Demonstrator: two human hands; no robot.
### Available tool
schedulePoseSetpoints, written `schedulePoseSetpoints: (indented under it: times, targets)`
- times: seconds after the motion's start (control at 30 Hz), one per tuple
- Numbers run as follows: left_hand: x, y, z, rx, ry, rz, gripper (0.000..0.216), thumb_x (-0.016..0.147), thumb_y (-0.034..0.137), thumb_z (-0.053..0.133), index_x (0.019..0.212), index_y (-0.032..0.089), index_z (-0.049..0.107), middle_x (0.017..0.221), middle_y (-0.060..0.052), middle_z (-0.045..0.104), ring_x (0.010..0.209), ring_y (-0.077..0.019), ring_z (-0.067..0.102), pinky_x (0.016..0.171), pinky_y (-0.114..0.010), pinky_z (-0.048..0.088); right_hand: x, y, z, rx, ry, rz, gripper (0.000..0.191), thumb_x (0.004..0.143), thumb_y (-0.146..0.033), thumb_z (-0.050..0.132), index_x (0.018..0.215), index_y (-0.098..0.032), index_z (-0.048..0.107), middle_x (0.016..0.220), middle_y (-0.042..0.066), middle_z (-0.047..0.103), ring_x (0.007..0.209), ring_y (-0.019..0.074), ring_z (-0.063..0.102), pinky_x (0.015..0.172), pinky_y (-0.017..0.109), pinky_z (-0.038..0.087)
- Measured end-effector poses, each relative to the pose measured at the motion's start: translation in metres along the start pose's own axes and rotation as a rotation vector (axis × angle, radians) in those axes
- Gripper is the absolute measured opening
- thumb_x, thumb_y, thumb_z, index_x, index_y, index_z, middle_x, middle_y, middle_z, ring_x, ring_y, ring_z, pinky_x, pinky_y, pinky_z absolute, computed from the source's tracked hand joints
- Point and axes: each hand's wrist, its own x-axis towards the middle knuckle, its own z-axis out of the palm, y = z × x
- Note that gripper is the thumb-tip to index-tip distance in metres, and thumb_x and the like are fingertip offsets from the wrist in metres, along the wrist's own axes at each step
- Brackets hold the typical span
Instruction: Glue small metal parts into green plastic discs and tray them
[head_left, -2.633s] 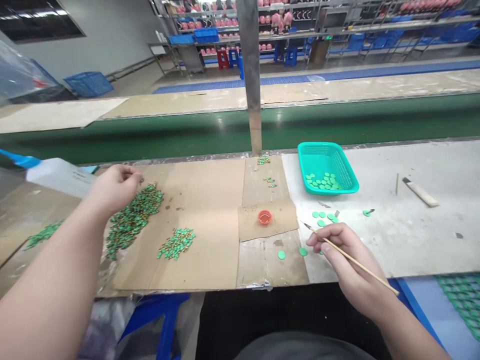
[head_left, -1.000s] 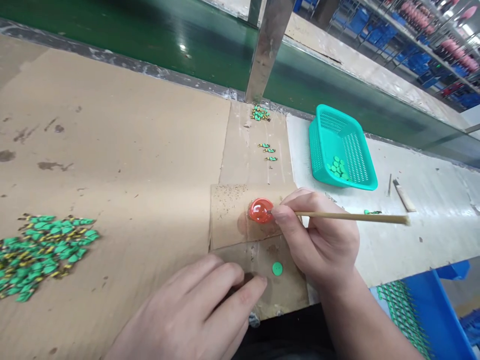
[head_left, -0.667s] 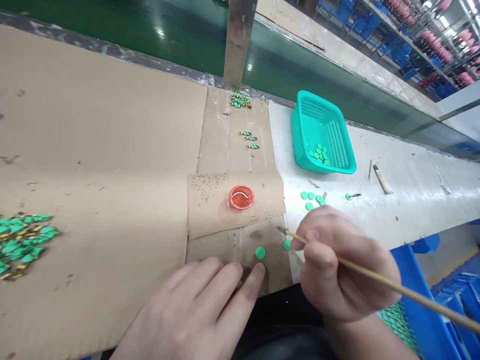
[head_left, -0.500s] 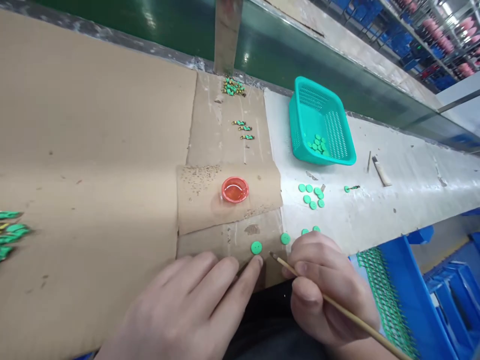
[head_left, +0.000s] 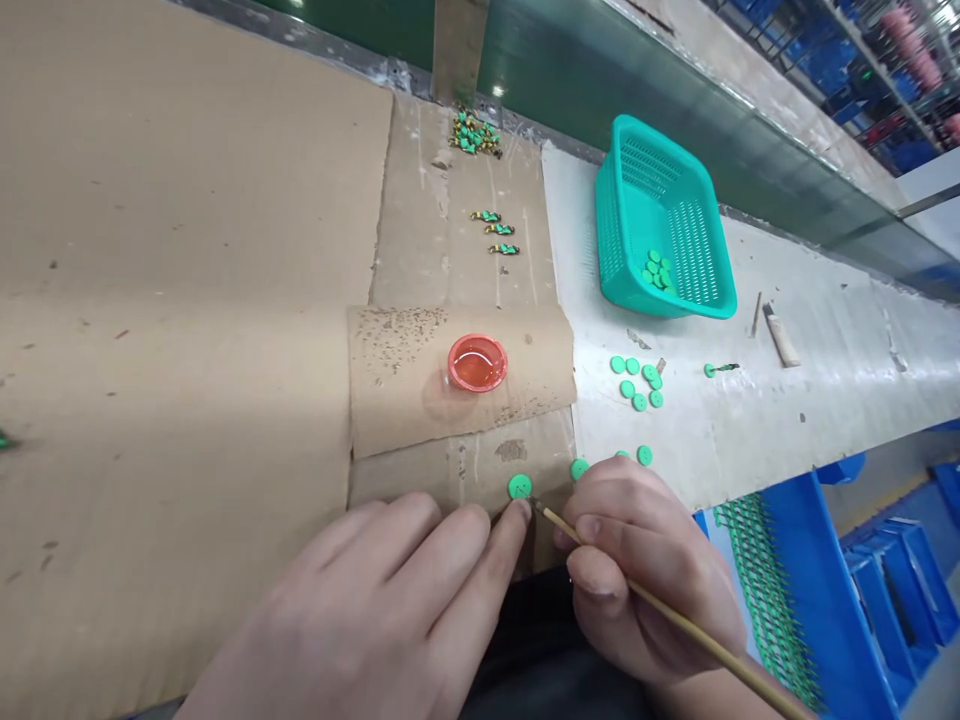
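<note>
My right hand [head_left: 649,570] is closed around a thin wooden paintbrush [head_left: 697,632], its dark tip at the edge of a green button-like disc [head_left: 519,487] with small dark dots. My left hand [head_left: 390,600] lies with fingers stretched out, and its index fingertip touches the near edge of that disc. Beyond my hands a small red dish [head_left: 478,364] of clear liquid stands on a brown cardboard piece [head_left: 397,400]. Another green disc [head_left: 580,469] lies just past my right hand, which partly hides one more.
Several green discs [head_left: 639,402] lie on the white sheet at right. Behind them stands a teal basket [head_left: 611,240] with more discs inside. Small green-and-gold figures [head_left: 474,133] are heaped at the back, three others [head_left: 499,230] in front. A tube [head_left: 781,336] lies far right.
The brush tip has moved left onto the edge of the disc, with my right hand shifting slightly left. The camera view has shifted, and the green pieces at far left have mostly left it.
</note>
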Motion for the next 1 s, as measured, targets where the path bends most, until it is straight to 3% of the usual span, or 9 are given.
schedulePoseSetpoints:
  times: [0.33,0.57,0.87,1.0]
  targets:
    - [-0.014,0.003,0.009,0.001,-0.024,-0.014,0.045,0.111,0.009,0.051,0.145,0.020,0.078,0.113,-0.007,0.080,0.102,-0.0307,0.066,0.085,-0.050,0.045,0.004,0.001,0.002,0.040,0.034,0.000,0.007,0.120,-0.016,0.062,0.117,-0.018,0.068,0.079,0.002,0.074,0.064,0.0158,0.067,0.058,0.031,0.064]
    - [-0.017,0.003,0.011,-0.015,0.000,-0.031,0.047,0.111,0.008,0.049,0.148,0.022,0.075,0.115,-0.006,0.082,0.102,-0.0300,0.068,0.091,-0.050,0.046,0.005,0.001,0.001,0.047,-0.010,0.025,0.011,0.120,-0.016,0.061,0.113,-0.018,0.069,0.080,0.003,0.073,0.066,0.0163,0.067,0.059,0.032,0.065]
    - [-0.009,0.001,0.007,0.011,0.032,-0.011,0.042,0.111,0.008,0.054,0.148,0.013,0.074,0.112,-0.007,0.081,0.098,-0.0281,0.063,0.085,-0.048,0.045,-0.004,0.001,0.012,0.104,0.163,0.159,0.014,0.118,-0.014,0.061,0.116,-0.024,0.070,0.080,-0.001,0.070,0.061,0.0166,0.062,0.058,0.034,0.058]
    - [-0.008,0.000,0.009,-0.010,0.072,0.002,0.039,0.109,0.006,0.056,0.142,0.011,0.076,0.115,-0.008,0.081,0.100,-0.0281,0.064,0.085,-0.048,0.045,0.011,0.003,0.007,0.102,0.246,0.157,0.014,0.115,-0.012,0.064,0.116,-0.025,0.071,0.082,0.000,0.071,0.062,0.0183,0.066,0.058,0.037,0.060]
